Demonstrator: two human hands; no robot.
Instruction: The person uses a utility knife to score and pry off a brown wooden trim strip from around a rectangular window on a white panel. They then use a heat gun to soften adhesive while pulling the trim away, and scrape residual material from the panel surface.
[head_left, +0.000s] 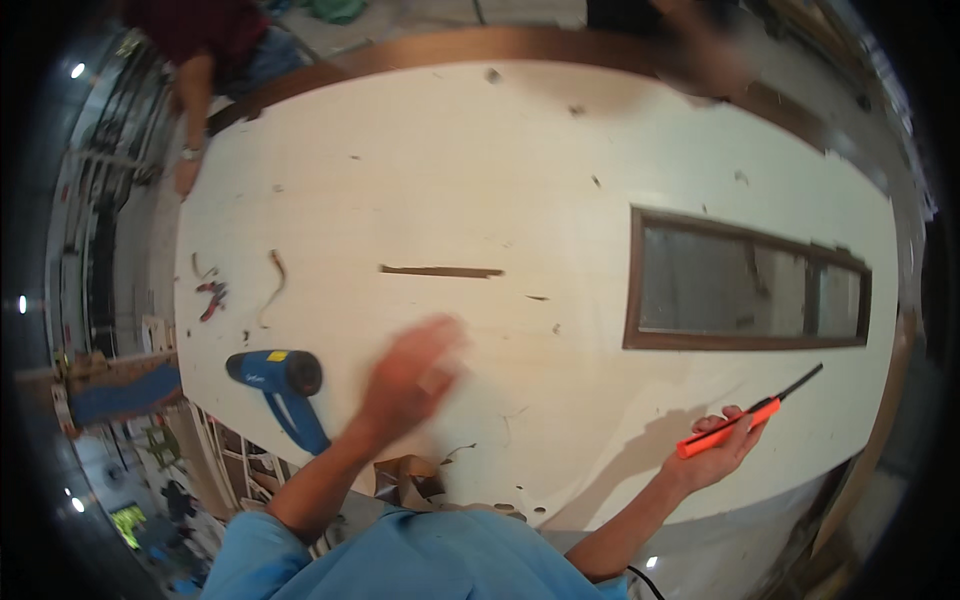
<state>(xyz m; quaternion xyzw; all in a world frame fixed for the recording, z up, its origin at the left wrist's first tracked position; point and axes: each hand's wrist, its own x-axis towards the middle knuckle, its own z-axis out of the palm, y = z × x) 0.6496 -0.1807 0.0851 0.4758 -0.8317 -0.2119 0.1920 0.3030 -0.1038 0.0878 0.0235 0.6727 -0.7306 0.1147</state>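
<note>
My right hand (715, 455) is closed around an orange snap-off knife (728, 428), whose long dark blade points up and right, toward the lower edge of a dark-framed window opening (750, 342). My left hand (412, 375) hovers over the white panel (480, 190), its fingers smeared by motion, so I cannot see whether it holds anything. A thin brown strip (440, 271) lies on the panel above it. To its left rests a blue heat gun (285, 385), handle toward me. Crumpled brown scraps (410, 480) lie near my body.
Red-handled pliers (212, 300) and a curled strip (275, 280) lie at the panel's left. Small dark bits are scattered over the surface. One person's arm (195, 120) reaches to the far left edge; another person's blurred arm (705, 50) is over the far right edge.
</note>
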